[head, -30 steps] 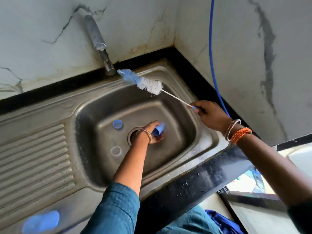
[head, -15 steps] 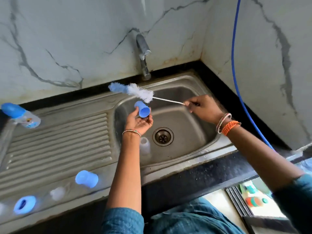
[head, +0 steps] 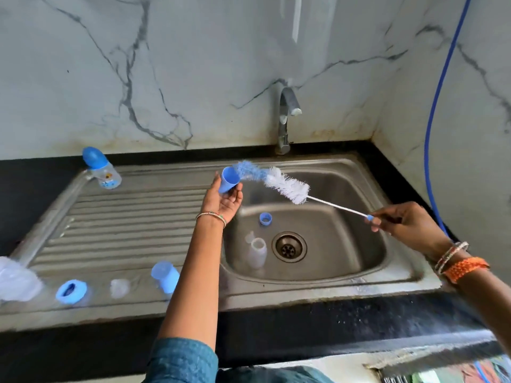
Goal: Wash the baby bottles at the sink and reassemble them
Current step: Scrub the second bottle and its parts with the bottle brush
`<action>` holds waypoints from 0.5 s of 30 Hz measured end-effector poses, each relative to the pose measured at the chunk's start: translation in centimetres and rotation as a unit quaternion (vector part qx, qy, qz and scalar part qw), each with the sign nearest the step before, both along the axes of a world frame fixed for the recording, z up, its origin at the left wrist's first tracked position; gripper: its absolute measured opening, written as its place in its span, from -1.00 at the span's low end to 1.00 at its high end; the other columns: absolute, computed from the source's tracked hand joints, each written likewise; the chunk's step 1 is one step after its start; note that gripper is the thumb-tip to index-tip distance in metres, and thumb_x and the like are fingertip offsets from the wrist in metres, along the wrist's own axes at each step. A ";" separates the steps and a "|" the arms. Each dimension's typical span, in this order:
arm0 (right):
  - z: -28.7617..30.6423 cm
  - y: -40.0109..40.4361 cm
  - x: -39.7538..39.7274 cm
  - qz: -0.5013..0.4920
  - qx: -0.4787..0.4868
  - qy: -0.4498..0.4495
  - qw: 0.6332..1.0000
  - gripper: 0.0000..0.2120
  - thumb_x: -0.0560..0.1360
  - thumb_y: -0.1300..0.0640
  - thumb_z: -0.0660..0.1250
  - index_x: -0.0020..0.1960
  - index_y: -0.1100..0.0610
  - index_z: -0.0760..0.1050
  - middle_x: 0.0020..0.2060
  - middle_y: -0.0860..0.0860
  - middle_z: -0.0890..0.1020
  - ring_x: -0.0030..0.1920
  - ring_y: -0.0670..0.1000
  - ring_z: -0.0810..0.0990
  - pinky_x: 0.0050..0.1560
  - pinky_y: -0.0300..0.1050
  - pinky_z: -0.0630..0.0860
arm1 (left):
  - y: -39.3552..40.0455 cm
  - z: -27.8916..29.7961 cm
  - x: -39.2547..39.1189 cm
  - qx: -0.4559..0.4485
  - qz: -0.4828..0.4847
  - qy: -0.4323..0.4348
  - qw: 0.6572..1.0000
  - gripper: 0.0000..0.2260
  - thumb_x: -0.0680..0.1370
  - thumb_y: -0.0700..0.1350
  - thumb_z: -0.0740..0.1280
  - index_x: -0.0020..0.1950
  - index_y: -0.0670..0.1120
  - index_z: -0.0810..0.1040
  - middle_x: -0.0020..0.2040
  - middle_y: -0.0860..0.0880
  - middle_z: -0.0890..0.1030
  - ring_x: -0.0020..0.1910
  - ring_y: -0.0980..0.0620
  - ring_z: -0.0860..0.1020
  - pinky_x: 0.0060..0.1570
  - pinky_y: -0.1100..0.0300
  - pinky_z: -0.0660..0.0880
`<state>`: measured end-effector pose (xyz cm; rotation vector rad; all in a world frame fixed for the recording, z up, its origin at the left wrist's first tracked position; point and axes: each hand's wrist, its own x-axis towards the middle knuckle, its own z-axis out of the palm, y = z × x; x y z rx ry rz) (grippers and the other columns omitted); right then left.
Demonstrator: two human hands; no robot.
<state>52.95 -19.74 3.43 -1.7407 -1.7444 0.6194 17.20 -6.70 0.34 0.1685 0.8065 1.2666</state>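
Note:
My left hand (head: 224, 201) holds a small blue bottle cap (head: 229, 179) mouth-up above the sink's left rim. My right hand (head: 406, 223) grips the thin handle of a blue-and-white bottle brush (head: 279, 183), whose blue tip sits at the cap's mouth. In the steel sink (head: 359, 244) lie a clear bottle body (head: 257, 252), a clear nipple (head: 249, 236) and a blue ring (head: 265, 218) near the drain (head: 289, 246). An assembled bottle with a blue cap (head: 102, 168) stands at the drainboard's back left.
On the drainboard's front edge sit another blue cap (head: 165, 276), a clear nipple (head: 119, 288) and a blue ring (head: 71, 292); something white (head: 16, 280) lies at far left. The tap (head: 286, 120) stands behind the basin. A blue hose (head: 434, 120) hangs down the right wall.
My left hand lifted the blue cap out of the basin and raised it to the left rim. The brush swung left until its tip met the cap's mouth. The camera tilted up.

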 end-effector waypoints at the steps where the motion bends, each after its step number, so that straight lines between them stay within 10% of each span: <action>1: -0.2 0.0 0.0 -0.007 0.005 -0.001 1.000 -0.88 0.45 0.19 0.44 -0.24 0.02 0.68 -0.39 -0.21 0.66 -0.32 -0.32 0.57 -0.23 -0.53 0.40 | 0.1 0.1 -0.2 -0.001 -0.002 0.018 1.000 -0.67 0.56 0.10 0.27 -0.03 -0.18 0.49 -0.19 -0.11 0.56 -0.26 0.05 0.55 -0.27 0.25 0.51; 15: 2.4 -2.2 -2.6 -0.023 0.162 -0.154 0.974 -0.80 0.31 0.41 0.51 -0.13 0.18 0.70 -0.25 0.04 0.71 -0.26 -0.10 0.61 -0.20 -0.55 0.34 | 1.0 0.2 0.2 -0.073 -0.061 0.198 0.976 -0.66 0.51 0.17 0.29 -0.21 -0.10 0.45 -0.40 -0.01 0.51 -0.53 0.16 0.44 -0.33 0.28 0.39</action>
